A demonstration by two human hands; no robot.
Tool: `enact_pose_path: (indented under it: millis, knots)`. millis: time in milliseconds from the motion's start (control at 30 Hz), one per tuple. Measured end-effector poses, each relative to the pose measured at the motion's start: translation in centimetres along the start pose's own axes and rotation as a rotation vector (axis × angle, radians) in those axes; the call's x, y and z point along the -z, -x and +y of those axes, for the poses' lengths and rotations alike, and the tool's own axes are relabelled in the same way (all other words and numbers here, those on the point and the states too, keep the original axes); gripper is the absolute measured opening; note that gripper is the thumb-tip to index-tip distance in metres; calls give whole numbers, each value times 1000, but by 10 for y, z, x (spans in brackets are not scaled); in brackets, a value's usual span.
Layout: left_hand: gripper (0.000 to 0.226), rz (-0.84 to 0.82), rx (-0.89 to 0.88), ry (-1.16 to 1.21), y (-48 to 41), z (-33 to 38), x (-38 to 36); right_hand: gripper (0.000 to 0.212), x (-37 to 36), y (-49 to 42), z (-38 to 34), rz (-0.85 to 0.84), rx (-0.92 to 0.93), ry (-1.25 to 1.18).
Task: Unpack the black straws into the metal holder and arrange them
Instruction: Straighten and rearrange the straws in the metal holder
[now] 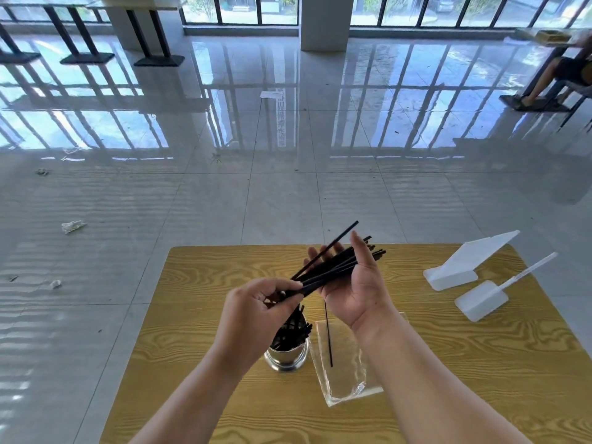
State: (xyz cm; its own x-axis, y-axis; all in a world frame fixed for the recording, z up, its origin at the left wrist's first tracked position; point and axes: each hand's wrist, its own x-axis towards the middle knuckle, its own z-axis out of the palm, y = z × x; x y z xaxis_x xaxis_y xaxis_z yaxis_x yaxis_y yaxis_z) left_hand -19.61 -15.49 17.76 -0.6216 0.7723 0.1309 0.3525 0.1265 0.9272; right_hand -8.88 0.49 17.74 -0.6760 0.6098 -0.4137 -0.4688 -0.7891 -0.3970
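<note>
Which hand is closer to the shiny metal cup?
Left. The left hand is just above the metal holder; the right hand is higher up, off to its right.

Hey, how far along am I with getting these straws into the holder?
Partly done. Some straws already stand in the holder. A bundle is in hand: the right hand holds it and the left hand pinches its near ends. One loose straw lies at the bag, in or on it I can't tell. Left: load those and tidy them.
</note>
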Motion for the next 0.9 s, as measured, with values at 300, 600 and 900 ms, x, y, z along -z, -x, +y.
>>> enact_pose_path:
  millis: [300, 600, 900]
  knots:
    - [24, -239, 371, 266, 5, -27, -1, 27, 5, -7, 5, 171, 25, 396]
    - [7, -149, 460, 7, 5, -61, 17, 26, 3, 2, 20, 6, 241, 919]
    - [41, -274, 492, 45, -1, -55, 15, 22, 7, 5, 48, -84, 125, 859]
